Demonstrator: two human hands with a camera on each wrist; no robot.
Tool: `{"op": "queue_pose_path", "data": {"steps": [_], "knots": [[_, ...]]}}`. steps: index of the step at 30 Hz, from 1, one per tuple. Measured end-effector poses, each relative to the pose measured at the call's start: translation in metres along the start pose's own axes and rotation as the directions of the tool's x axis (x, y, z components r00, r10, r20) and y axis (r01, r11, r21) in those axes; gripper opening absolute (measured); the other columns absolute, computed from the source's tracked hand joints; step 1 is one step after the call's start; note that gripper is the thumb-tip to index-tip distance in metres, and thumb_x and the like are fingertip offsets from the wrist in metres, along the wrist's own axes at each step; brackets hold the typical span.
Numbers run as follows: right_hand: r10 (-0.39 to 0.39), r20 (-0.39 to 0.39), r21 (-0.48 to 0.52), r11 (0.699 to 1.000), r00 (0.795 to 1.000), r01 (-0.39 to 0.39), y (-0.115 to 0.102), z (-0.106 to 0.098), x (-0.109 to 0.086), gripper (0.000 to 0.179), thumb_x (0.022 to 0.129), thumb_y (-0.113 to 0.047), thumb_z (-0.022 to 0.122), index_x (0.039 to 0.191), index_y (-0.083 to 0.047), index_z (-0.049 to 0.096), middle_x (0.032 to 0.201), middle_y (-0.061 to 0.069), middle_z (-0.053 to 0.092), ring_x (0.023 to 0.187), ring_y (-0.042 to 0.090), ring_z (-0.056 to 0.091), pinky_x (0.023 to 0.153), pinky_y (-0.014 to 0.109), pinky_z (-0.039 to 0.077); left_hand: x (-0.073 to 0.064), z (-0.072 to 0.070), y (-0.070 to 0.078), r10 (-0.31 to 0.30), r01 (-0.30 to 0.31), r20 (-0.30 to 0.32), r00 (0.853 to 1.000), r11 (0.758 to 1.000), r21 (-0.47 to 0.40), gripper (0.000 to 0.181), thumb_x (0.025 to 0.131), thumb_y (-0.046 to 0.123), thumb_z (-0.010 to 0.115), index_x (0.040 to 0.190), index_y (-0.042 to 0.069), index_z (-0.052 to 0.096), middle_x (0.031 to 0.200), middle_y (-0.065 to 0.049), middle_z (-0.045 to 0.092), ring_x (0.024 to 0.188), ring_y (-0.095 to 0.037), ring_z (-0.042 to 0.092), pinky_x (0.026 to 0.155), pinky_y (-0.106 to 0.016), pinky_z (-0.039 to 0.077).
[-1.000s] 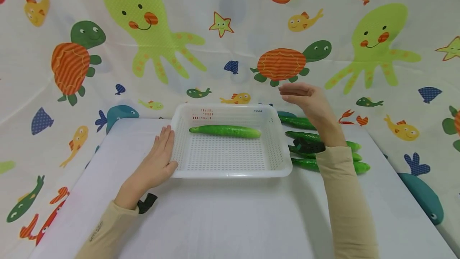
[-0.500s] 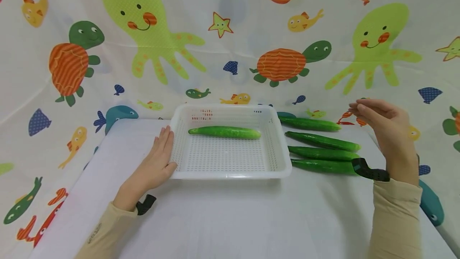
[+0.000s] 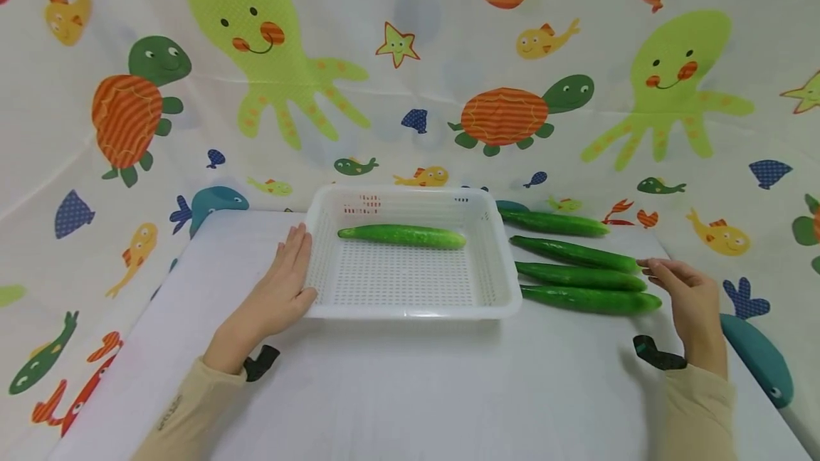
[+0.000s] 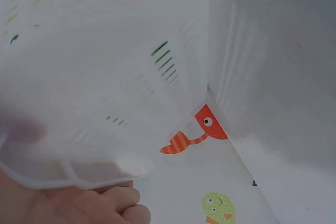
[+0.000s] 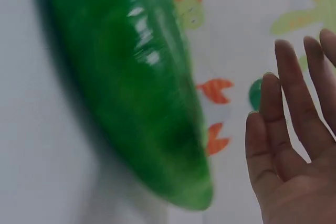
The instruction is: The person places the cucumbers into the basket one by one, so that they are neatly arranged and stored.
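Observation:
A white plastic basket (image 3: 410, 312) stands on the table with one cucumber (image 3: 402, 235) lying crosswise inside. My left hand (image 3: 278, 304) rests its straight fingers against the basket's left side; in the left wrist view, curled-looking fingers (image 4: 126, 203) show below the basket's rim. Several cucumbers lie side by side to the right of the basket. My right hand (image 3: 692, 304) is at their right ends, fingertips close to the tip of the second cucumber from the back (image 3: 576, 255). In the right wrist view the fingers (image 5: 294, 103) are extended, apart from the large near cucumber (image 5: 131, 87).
The front cucumber (image 3: 589, 299) and the back one (image 3: 554, 223) lie with their left ends close to the basket's right side. A white cloth (image 3: 410, 390) covers the table. Behind it hangs a curtain (image 3: 410, 148) printed with sea animals.
My right hand has moved from above the cucumbers to the right, then down to their right ends. My left hand, the basket and the cucumbers have stayed put.

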State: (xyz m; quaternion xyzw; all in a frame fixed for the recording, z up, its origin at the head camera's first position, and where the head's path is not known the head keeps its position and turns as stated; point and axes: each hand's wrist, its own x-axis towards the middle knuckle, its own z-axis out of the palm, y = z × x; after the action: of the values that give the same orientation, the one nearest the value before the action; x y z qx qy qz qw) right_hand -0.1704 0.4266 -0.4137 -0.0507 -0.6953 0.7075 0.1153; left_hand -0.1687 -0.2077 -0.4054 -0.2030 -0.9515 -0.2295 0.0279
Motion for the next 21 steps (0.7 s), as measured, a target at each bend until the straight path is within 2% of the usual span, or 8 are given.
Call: {"op": "queue_pose_path", "data": {"steps": [3,6,8,10,13,16,18,21], "knots": [[0.093,-0.023,-0.115,0.989,0.995,-0.095,0.013,-0.007,-0.003,0.023,0.097,-0.025,0.063,0.111,-0.01,0.075,0.097,-0.019,0.071,0.101,-0.003,0.055,0.104,0.012,0.028,0.0,0.0,0.001,0.003,-0.003,-0.004,1.0,1.0,-0.004,0.083,0.086,0.01,0.045,0.152,-0.013,0.001,0.163,-0.023,-0.01,0.15,-0.037,-0.01,0.121,-0.05,-0.001],[0.154,-0.029,-0.256,0.954,0.988,-0.156,0.023,-0.012,-0.004,0.026,0.097,-0.036,0.061,0.111,-0.019,0.076,0.097,-0.027,0.065,0.104,-0.006,0.044,0.12,0.033,0.009,0.0,0.001,0.001,0.002,-0.002,-0.008,1.0,1.0,-0.004,0.083,0.085,0.01,0.045,0.152,-0.013,0.002,0.163,-0.024,-0.01,0.15,-0.038,-0.008,0.121,-0.05,-0.001],[0.167,-0.015,-0.342,0.926,0.986,-0.162,0.027,-0.014,-0.005,0.031,0.098,-0.041,0.058,0.114,-0.02,0.075,0.098,-0.031,0.061,0.105,-0.007,0.039,0.12,0.049,0.001,0.0,0.001,0.001,-0.003,0.003,-0.008,1.0,1.0,-0.001,0.084,0.086,0.01,0.046,0.153,-0.013,0.001,0.163,-0.024,-0.01,0.15,-0.038,-0.008,0.121,-0.05,-0.001],[0.174,-0.003,-0.403,0.901,0.985,-0.161,0.031,-0.016,-0.006,0.034,0.098,-0.043,0.057,0.116,-0.02,0.074,0.099,-0.032,0.058,0.105,-0.007,0.036,0.118,0.059,0.001,0.0,0.002,0.001,-0.002,0.002,-0.01,1.0,1.0,-0.001,0.084,0.086,0.01,0.045,0.153,-0.012,0.001,0.163,-0.023,-0.009,0.15,-0.038,-0.008,0.121,-0.05,0.0],[0.198,0.029,-0.444,0.881,0.98,-0.165,0.036,-0.019,-0.007,0.039,0.097,-0.044,0.059,0.121,-0.016,0.073,0.101,-0.032,0.056,0.112,-0.002,0.037,0.116,0.063,0.005,0.0,0.003,0.0,-0.003,0.003,-0.009,1.0,1.0,0.004,0.084,0.086,0.011,0.045,0.153,-0.012,0.001,0.163,-0.023,-0.01,0.15,-0.037,-0.009,0.121,-0.05,0.0],[0.24,0.053,-0.49,0.852,0.969,-0.184,0.04,-0.019,-0.007,0.042,0.094,-0.043,0.064,0.126,-0.016,0.07,0.108,-0.031,0.052,0.127,0.013,0.036,0.115,0.063,0.012,0.0,0.004,-0.001,-0.008,0.008,-0.005,1.0,1.0,0.005,0.084,0.086,0.012,0.045,0.153,-0.011,0.0,0.163,-0.021,-0.012,0.15,-0.036,-0.01,0.121,-0.05,0.0],[0.266,0.071,-0.523,0.83,0.961,-0.191,0.041,-0.02,-0.007,0.045,0.091,-0.04,0.069,0.128,-0.015,0.069,0.114,-0.028,0.049,0.136,0.024,0.029,0.114,0.064,0.014,-0.001,0.004,-0.002,-0.01,0.01,-0.005,1.0,1.0,0.009,0.085,0.086,0.012,0.046,0.153,-0.011,-0.001,0.163,-0.02,-0.012,0.15,-0.036,-0.01,0.121,-0.05,0.0],[0.287,0.104,-0.553,0.812,0.952,-0.185,0.043,-0.021,-0.007,0.05,0.087,-0.034,0.075,0.132,-0.012,0.066,0.125,-0.017,0.047,0.14,0.04,0.019,0.113,0.067,0.014,0.0,0.004,-0.002,-0.011,0.011,-0.004,1.0,1.0,0.011,0.085,0.086,0.012,0.045,0.153,-0.011,-0.001,0.163,-0.02,-0.012,0.15,-0.036,-0.01,0.121,-0.05,0.0]]}}
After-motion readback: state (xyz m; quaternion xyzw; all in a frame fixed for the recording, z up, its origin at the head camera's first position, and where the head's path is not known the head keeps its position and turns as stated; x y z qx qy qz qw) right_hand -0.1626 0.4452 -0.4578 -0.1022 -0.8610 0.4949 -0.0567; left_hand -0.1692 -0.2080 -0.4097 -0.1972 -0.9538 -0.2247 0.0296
